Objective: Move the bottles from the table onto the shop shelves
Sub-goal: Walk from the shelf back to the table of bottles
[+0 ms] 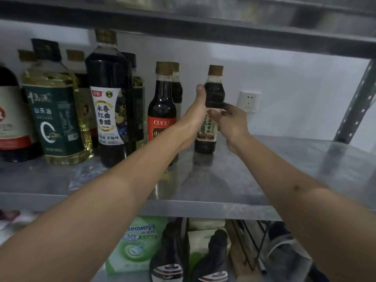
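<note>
- Small soy sauce bottle (211,110) upright on steel shelf (254,176), right of CUCU bottle (162,110).
- Left hand (198,110) wrapped round its shoulder.
- Right hand (231,121) pinching its waist.

Middle shelf (223,180): dark-liquid bottles, seven at least, rear ones part hidden; oil jugs (55,110), one clear, further yellow one behind. Hands: two. Wall socket (248,101): one. Lower shelf: green packet (134,245), one; dark bottles (168,257), two.

**Legible labels on the shelves**

"CUCU" is printed on the red-labelled bottle (161,110). Left of it, "永春红曲香醋" is read on the tall dark bottle (108,102), and "山茶油" on the oil jug (54,115). Below it, "seaways" is shown on the green pack (136,245).
</note>
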{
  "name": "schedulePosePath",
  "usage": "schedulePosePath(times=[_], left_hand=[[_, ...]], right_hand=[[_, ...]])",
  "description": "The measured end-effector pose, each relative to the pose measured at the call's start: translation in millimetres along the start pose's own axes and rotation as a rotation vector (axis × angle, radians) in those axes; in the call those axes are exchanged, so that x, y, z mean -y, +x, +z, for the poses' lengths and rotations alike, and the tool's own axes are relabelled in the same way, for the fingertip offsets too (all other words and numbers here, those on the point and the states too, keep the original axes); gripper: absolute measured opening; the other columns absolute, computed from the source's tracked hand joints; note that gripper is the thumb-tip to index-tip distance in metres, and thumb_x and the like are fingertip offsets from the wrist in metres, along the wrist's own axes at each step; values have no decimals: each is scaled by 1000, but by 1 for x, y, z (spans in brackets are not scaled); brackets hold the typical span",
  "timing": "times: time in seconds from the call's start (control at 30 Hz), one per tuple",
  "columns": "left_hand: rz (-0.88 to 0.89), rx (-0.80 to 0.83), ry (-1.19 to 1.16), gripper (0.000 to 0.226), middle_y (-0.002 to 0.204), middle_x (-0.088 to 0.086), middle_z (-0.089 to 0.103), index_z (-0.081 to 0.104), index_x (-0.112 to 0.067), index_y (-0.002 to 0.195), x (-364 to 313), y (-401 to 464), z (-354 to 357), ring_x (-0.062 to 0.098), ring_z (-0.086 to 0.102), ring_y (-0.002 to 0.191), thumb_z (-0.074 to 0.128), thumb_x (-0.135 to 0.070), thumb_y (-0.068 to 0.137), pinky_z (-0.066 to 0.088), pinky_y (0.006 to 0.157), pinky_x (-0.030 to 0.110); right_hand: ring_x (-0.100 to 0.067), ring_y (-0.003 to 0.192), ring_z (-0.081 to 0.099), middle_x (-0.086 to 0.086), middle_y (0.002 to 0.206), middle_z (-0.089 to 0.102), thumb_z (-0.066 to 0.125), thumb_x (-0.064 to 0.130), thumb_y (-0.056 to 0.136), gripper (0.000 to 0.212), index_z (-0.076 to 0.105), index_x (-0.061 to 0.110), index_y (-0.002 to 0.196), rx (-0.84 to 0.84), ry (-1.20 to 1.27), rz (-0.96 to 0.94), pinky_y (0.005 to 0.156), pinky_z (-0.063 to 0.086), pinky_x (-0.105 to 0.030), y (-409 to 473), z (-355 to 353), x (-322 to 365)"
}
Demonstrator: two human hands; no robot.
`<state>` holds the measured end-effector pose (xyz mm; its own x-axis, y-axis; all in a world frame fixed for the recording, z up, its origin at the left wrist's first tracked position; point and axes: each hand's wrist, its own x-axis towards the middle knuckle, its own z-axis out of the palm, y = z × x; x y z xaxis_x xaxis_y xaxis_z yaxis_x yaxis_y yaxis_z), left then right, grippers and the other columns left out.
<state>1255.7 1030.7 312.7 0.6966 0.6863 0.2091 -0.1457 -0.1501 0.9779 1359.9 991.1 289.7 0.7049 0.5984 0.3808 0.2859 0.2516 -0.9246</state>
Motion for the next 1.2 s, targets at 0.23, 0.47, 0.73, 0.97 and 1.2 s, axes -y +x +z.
schedulePosePath(times=[0.23,0.47,0.73,0.97,1.2], left_hand=[[-18,-38,7,72,147,13,54,44,-26,152,1,12,3,24,47,139,8,-65,102,28,121,47],[-1,-45,54,69,136,12,62,44,-23,149,11,19,2,22,58,126,10,-63,103,41,114,46],[6,-4,66,71,134,7,62,36,-25,153,19,15,-7,20,58,124,14,-68,101,41,113,46],[-57,180,88,67,141,1,52,32,-24,156,36,-8,-21,20,48,136,13,-62,104,28,115,36],[-36,304,154,79,151,8,49,30,-29,158,49,-49,-34,23,46,138,17,-75,95,33,118,50]], right_hand=[[-15,90,71,-6,110,72,69,14,95,41,60,11,135,15,-68,13,75,57,-27,12,2,-3],[-8,87,69,-4,111,71,68,24,97,40,58,13,134,37,-175,6,63,52,-16,12,0,-5],[-15,97,69,-4,115,71,64,24,99,34,60,12,131,-9,-275,55,78,55,-27,-6,7,-6],[-14,105,61,-2,121,62,65,26,98,56,45,7,147,-110,-348,131,82,48,-19,-50,17,-1],[-19,122,58,-6,135,61,68,43,93,60,54,13,142,-249,-490,124,95,44,-26,-114,10,11]])
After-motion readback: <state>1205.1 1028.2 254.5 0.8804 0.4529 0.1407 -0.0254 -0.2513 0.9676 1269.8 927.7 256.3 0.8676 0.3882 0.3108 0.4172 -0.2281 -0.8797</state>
